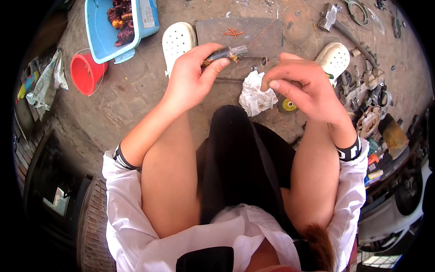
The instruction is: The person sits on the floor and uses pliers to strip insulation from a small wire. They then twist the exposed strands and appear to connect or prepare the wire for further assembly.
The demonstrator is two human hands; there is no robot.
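Far left, a red bucket (80,78) with a wire handle stood on the floor, just beside a blue tub (96,28) that held coils of dark reddish wire (123,36). Next came a white clog (179,43) with round holes, at the far side of the left hand (192,68). That hand was clamped on a dark stub (220,54), thumb along the near side, its grey, frayed end pointing right. The stub sat above the near part of a dark flat plate (208,31), where orange wire bits (232,32) lay. Right of it, crumpled white paper (253,99) lay near a yellow disc (289,105). The right hand (307,84) was curled, thumb close to the fingers; could not tell whether it gripped anything. The hands were apart. Farther right: another white clog (334,56), a hammer (327,18) on the far side, and loose metal parts (362,88) nearer.
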